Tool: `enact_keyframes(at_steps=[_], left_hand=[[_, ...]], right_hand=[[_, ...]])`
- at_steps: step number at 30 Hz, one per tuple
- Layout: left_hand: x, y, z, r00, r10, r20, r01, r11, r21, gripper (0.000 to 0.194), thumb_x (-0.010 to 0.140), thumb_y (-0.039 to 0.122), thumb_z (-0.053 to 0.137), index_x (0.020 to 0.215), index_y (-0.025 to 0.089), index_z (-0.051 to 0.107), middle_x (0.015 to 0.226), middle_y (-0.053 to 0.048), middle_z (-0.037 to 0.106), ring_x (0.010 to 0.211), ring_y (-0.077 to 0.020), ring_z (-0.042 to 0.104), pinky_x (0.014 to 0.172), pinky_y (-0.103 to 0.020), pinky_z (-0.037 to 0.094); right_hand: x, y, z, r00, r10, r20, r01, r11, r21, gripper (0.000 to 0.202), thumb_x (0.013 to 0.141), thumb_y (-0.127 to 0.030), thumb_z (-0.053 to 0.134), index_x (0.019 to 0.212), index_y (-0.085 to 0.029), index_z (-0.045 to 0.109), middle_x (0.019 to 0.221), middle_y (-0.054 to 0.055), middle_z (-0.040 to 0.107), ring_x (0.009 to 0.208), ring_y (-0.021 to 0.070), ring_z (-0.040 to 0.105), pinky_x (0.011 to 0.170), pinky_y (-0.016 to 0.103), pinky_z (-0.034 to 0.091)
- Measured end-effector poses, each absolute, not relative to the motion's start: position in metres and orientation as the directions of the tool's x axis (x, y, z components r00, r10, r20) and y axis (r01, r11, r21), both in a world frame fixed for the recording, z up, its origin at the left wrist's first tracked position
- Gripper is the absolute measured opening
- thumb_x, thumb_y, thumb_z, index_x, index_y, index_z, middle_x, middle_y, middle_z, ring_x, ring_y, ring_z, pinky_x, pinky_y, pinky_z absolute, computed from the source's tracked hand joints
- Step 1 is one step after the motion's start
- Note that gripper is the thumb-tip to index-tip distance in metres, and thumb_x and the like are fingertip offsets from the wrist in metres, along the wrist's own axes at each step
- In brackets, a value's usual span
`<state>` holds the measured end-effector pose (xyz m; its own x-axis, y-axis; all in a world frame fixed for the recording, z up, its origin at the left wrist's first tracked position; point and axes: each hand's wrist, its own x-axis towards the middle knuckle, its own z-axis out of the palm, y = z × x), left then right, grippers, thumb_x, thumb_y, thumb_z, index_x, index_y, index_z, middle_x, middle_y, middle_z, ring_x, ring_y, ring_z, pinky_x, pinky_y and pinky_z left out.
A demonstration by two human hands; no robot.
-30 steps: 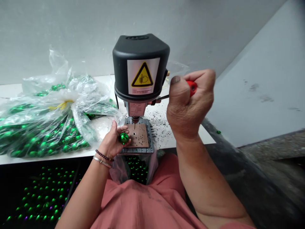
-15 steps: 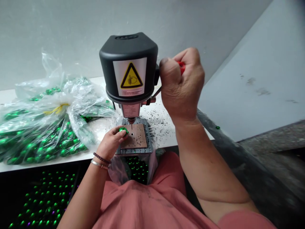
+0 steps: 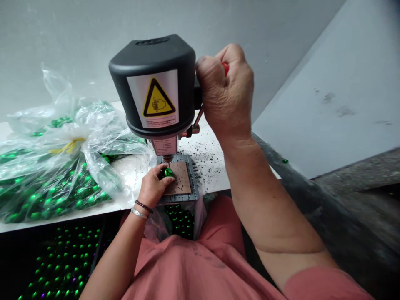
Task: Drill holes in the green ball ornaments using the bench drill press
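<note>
A small black drill press (image 3: pixel 153 83) with a yellow warning sticker stands in front of me. My left hand (image 3: pixel 154 182) pinches a shiny green ball (image 3: pixel 168 172) between thumb and fingers, directly under the drill bit (image 3: pixel 169 165). The ball rests on or just over the brown board (image 3: pixel 181 179) on the press base; whether the bit touches it, I cannot tell. My right hand (image 3: pixel 229 91) is wrapped round the red-knobbed lever (image 3: pixel 225 68) at the press's right side. Its fingers are mostly hidden behind the fist.
Tied clear plastic bags (image 3: pixel 68 166) full of green balls lie on the white table (image 3: pixel 131 166) at left. Dark shavings (image 3: pixel 203 162) scatter right of the base. Many green balls (image 3: pixel 62 258) sit below the table, and more (image 3: pixel 179 221) lie in a bag by my lap.
My left hand has moved the green ball rightward over the board, under the drill bit. My right hand stays on the lever. The view has shifted, and the press now appears tilted.
</note>
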<state>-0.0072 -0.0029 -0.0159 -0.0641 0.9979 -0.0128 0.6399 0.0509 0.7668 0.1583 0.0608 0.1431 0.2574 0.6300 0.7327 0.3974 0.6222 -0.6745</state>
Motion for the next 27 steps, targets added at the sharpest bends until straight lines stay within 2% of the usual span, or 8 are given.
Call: enact_keyframes(at_steps=[5,9,13,18,21,27], left_hand=[[-0.007,-0.002,-0.023,0.021,0.991,0.134,0.735,-0.106,0.670,0.037,0.069,0.023,0.067,0.105,0.020,0.063,0.110,-0.006,0.064,0.103,-0.0210,0.057,0.094,-0.036,0.042],[-0.006,-0.005,-0.025,0.055,0.982,0.180,0.750,-0.160,0.642,0.038,0.074,0.029,0.064,0.109,0.015,0.063,0.114,-0.011,0.062,0.108,-0.0228,0.055,0.097,-0.036,0.041],[-0.005,-0.005,-0.025,0.079,0.981,0.179,0.765,-0.175,0.620,0.036,0.078,0.031,0.059,0.111,0.016,0.063,0.115,-0.011,0.064,0.108,-0.0233,0.056,0.098,-0.037,0.040],[-0.006,-0.001,-0.030,0.047,0.986,0.157,0.763,-0.138,0.632,0.039,0.074,0.034,0.062,0.109,0.017,0.064,0.108,-0.009,0.067,0.102,-0.0221,0.058,0.092,-0.036,0.043],[-0.005,-0.001,-0.032,0.029,0.987,0.160,0.781,-0.122,0.612,0.039,0.073,0.034,0.063,0.108,0.018,0.065,0.104,-0.008,0.068,0.098,-0.0216,0.059,0.090,-0.036,0.043],[-0.004,-0.002,-0.032,0.042,0.984,0.172,0.806,-0.136,0.576,0.038,0.073,0.036,0.063,0.108,0.021,0.065,0.106,-0.006,0.068,0.099,-0.0211,0.058,0.092,-0.036,0.041]], right_hand=[[0.158,0.057,0.143,0.247,0.629,0.737,0.403,0.625,-0.669,0.029,0.079,-0.041,0.043,0.066,-0.019,0.030,0.057,-0.007,0.029,0.055,0.0039,0.027,0.053,0.019,0.028],[0.158,0.058,0.143,0.248,0.632,0.734,0.403,0.622,-0.671,0.029,0.079,-0.041,0.044,0.066,-0.020,0.029,0.058,-0.007,0.029,0.056,0.0040,0.027,0.053,0.019,0.028],[0.157,0.059,0.142,0.260,0.632,0.730,0.385,0.626,-0.678,0.029,0.079,-0.039,0.045,0.066,-0.020,0.029,0.059,-0.006,0.028,0.057,0.0042,0.027,0.054,0.019,0.029],[0.157,0.052,0.141,0.252,0.629,0.735,0.356,0.647,-0.675,0.028,0.079,-0.040,0.046,0.067,-0.019,0.032,0.060,-0.006,0.030,0.057,0.0043,0.029,0.056,0.019,0.030],[0.157,0.043,0.138,0.259,0.582,0.771,0.379,0.673,-0.635,0.026,0.079,-0.039,0.048,0.069,-0.019,0.034,0.060,-0.006,0.029,0.056,0.0045,0.028,0.054,0.019,0.030],[0.157,0.018,0.121,0.273,0.416,0.867,0.584,0.644,-0.494,0.018,0.079,-0.028,0.047,0.069,-0.019,0.036,0.062,-0.004,0.035,0.056,0.0046,0.032,0.056,0.020,0.035]])
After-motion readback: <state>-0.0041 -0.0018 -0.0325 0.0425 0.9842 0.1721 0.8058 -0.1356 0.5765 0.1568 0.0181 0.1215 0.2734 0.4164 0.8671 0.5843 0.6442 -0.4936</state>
